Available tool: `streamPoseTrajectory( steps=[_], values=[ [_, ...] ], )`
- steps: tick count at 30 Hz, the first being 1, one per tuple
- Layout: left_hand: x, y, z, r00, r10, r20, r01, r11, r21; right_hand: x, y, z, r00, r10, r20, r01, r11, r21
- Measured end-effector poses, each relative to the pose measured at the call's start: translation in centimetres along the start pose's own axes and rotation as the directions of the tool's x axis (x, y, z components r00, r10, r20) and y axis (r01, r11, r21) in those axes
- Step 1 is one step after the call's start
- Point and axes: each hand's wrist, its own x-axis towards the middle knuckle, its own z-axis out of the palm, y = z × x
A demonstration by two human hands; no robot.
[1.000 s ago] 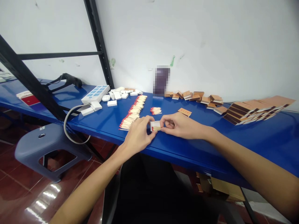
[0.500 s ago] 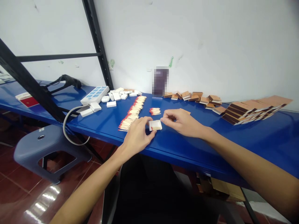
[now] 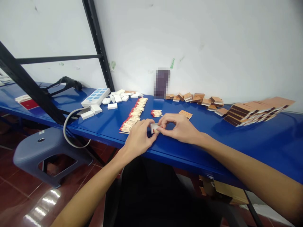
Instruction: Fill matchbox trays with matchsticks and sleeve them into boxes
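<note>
My left hand (image 3: 139, 137) grips a small white matchbox tray (image 3: 152, 125) between thumb and fingers, above the blue table. A few matches (image 3: 155, 130) with red heads lie inside along its near side. The thumb and forefinger of my right hand (image 3: 178, 127) are pinched over the tray's right part, at those matches, and cover some of it. Just behind the tray lies a small bundle of matches (image 3: 156, 113). A long row of matches (image 3: 134, 115) stretches beside my left hand. Behind my right hand is a flat orange matchbox sleeve (image 3: 186, 114).
White trays (image 3: 119, 97) lie scattered at the back left, near a white device with blue labels (image 3: 96, 96). Brown matchboxes (image 3: 203, 100) line the wall, and stacked boxes (image 3: 254, 110) stand at right. A black metal post (image 3: 99, 47) and a blue-grey stool (image 3: 44, 151) are at left.
My right hand has moved left and slightly nearer, from the tray's right edge to over the matches inside. The orange sleeve behind it shows more. My left hand keeps its hold.
</note>
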Motion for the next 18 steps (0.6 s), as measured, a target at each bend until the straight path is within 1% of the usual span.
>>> streamPoseTrajectory(
  steps=[7,13,16,18],
  values=[
    [-0.01,0.1,-0.05,0.999,-0.018,0.034,0.019,0.999,-0.037,-0.07,0.03,0.22,0.99,-0.111,0.085,0.119,0.988,-0.098],
    [0.03,0.24,-0.16,0.998,-0.031,0.055,0.033,0.999,-0.033,-0.03,-0.58,0.05,0.979,-0.085,0.185,0.117,0.978,-0.173],
    [0.03,0.25,-0.15,0.998,-0.036,0.053,0.038,0.999,-0.024,-0.03,-0.52,0.01,0.978,-0.102,0.183,0.14,0.968,-0.207],
    [0.0,0.21,-0.14,0.998,-0.033,0.048,0.034,0.999,-0.017,0.0,-0.32,-0.04,0.982,-0.118,0.15,0.148,0.966,-0.213]
  ],
)
